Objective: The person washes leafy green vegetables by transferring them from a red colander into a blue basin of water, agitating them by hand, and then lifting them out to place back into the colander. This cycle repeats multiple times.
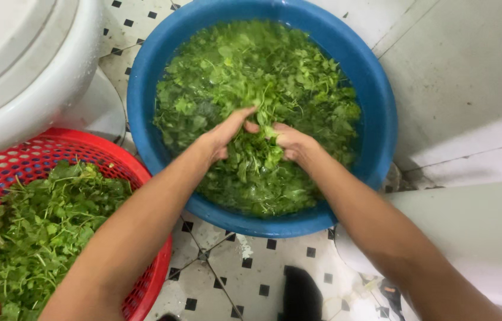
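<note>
Wet leafy greens [263, 89] float in blue basin [144, 89]

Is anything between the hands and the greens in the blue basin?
Nothing visible. The left hand and right hand are already on the greens in the blue basin, fingers closed around a clump.

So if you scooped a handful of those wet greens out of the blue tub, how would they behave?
Probably floppy: the leafy greens have thin stems and small leaves. Floating in water in the blue tub, they would likely drip, cling and feel slippery. Loose sprigs may fall from the left hand and right hand.
</note>
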